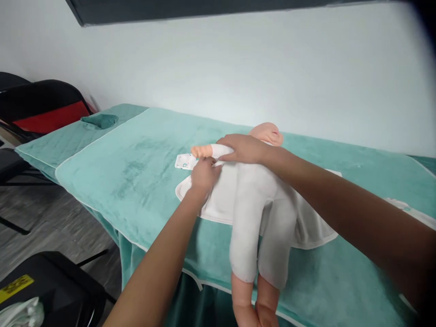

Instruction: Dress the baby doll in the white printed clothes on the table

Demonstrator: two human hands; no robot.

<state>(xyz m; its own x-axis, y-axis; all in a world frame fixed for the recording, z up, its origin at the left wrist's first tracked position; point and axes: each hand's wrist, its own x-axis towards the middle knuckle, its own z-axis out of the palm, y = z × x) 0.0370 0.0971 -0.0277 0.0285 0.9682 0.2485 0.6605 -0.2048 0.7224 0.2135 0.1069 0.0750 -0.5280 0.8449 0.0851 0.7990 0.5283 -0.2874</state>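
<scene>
A baby doll (248, 195) with a white cloth body lies across a white baby garment (221, 202) spread open beneath it. Its legs point toward me and its head (267, 132) is at the far side. My right hand (243, 147) reaches over the doll's chest, fingers and thumb wrapped round its upper arm. Beside the doll's small hand, my left hand (203, 175) has its fingers closed on the garment's cloth, just below that arm. A printed end of the garment (185, 161) shows past the doll's hand. The exact pinch is partly hidden by my fingers.
A teal plush cover (136, 159) lies over the bed, which has a face hole (100, 121) at its left end. Black chairs (44, 104) stand at left; a black seat (51, 290) is lower left. A white wall (221, 68) runs behind. Another white cloth (410, 211) lies at right.
</scene>
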